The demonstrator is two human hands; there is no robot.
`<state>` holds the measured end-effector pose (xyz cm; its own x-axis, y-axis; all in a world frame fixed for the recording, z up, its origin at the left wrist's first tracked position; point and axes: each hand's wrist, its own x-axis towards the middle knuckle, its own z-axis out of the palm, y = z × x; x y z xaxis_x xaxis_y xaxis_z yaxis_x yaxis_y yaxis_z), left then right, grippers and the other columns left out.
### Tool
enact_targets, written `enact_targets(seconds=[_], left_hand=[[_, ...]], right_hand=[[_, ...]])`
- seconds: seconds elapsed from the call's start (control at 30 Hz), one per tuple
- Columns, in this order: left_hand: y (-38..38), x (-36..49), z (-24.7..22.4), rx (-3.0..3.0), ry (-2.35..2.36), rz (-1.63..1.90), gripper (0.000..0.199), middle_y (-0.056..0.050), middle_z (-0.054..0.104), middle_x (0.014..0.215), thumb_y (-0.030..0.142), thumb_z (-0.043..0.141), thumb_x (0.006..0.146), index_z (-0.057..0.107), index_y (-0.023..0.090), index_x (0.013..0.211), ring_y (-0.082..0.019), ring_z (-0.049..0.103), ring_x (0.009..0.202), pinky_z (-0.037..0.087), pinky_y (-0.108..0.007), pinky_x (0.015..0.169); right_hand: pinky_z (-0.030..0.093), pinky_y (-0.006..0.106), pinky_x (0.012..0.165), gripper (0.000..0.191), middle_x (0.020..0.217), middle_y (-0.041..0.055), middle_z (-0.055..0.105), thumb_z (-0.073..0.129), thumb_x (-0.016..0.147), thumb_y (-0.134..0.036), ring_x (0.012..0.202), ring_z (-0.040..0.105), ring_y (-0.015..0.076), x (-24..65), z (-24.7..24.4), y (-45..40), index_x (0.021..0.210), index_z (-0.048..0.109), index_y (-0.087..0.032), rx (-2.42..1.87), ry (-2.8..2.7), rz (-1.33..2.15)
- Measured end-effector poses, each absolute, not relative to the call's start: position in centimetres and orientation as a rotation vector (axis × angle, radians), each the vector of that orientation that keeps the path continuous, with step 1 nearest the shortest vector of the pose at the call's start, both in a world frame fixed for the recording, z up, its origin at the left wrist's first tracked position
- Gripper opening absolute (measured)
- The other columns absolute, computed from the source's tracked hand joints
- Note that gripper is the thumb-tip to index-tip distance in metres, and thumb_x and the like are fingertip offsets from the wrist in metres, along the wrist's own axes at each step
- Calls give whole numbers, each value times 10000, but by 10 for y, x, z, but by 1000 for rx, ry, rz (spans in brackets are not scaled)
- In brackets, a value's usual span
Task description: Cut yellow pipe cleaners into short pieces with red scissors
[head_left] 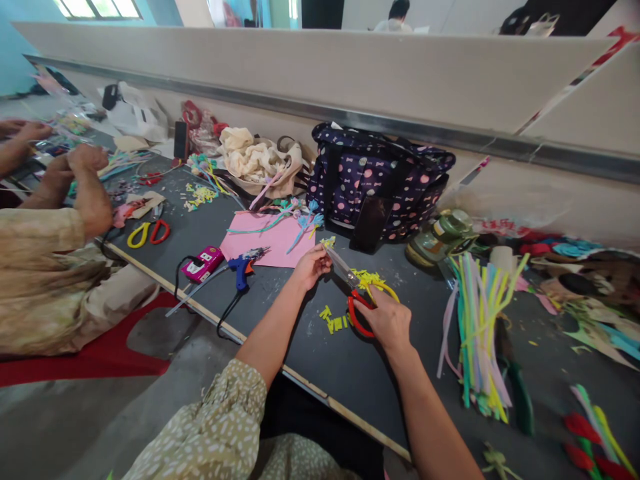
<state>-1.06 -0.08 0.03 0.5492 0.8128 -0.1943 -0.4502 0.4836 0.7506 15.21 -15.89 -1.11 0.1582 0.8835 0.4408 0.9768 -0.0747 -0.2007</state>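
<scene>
My right hand [393, 320] is closed round the handles of a pair of scissors [354, 313], one loop red and the other yellow. The blades point away to the left and their tips reach my left hand [313, 265]. In its pinched fingers is a small yellow-green piece [327, 242], right at the blade tips; its exact shape is too small to make out. Under and behind the scissors lies a heap of yellow cut bits [369, 277]. Several flat yellow strips [334, 323] lie nearer me on the dark table [320, 373].
Left of my hands are a pink sheet [270, 248] with blue stems, a blue glue gun [242, 268] and a magenta box [203, 264]. A patterned bag [380, 180] with a phone, a jar [443, 237] and a pipe-cleaner bundle [483, 327] stand around. A co-worker's arm [95, 187] is at far left.
</scene>
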Motion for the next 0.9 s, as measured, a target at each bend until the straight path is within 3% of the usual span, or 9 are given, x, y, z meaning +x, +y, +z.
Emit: enact_targets(seconds=[0.4, 0.9], left_hand=[[-2, -10, 5, 748, 618, 815, 152, 28, 429, 589, 184, 634, 644, 564, 157, 776, -68, 412, 511, 237, -195, 449], [-2, -10, 4, 877, 764, 1011, 254, -9, 576, 660, 346, 728, 635, 594, 150, 726, -66, 450, 511, 342, -210, 488]], right_hand=[[354, 240, 578, 463, 829, 57, 698, 472, 826, -592, 705, 621, 155, 151, -10, -159, 975, 663, -197, -1991, -1765, -309], [303, 242, 548, 490, 760, 33, 678, 426, 833, -629, 677, 605, 151, 152, -11, -159, 923, 651, -203, -2045, -1754, -231]])
